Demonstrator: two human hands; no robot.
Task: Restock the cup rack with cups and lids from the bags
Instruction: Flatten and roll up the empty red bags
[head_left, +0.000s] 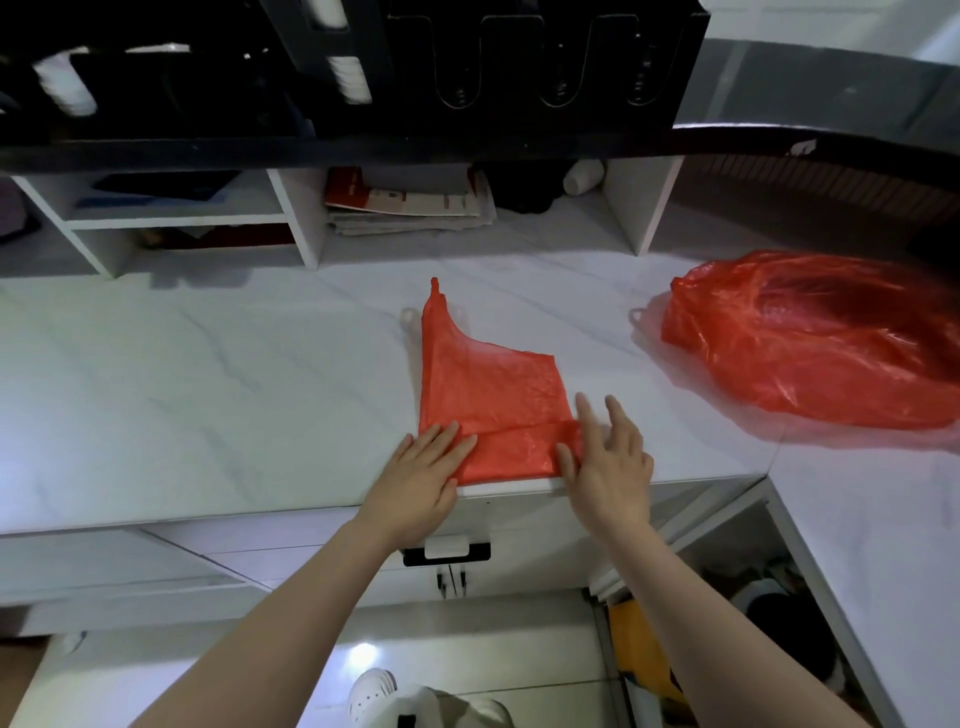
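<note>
A flattened red plastic bag (488, 395) lies on the white marble counter (208, 395) near its front edge, its lower strip folded up. My left hand (421, 478) presses flat on the bag's lower left corner with straight fingers. My right hand (605, 462) rests on the fold at the bag's lower right corner, thumb against the plastic, fingers extended. A second red bag (810, 338), bulging with dark contents I cannot make out, lies at the right. The black cup rack (519, 67) stands above, with stacks of white cups (350, 78) in its left slots.
White cubby shelves (291, 218) at the counter's back hold papers and a red booklet (410, 200) and a white bottle (584, 176). The counter turns a corner at the right. Below the edge is a drawer with a black handle (447, 551).
</note>
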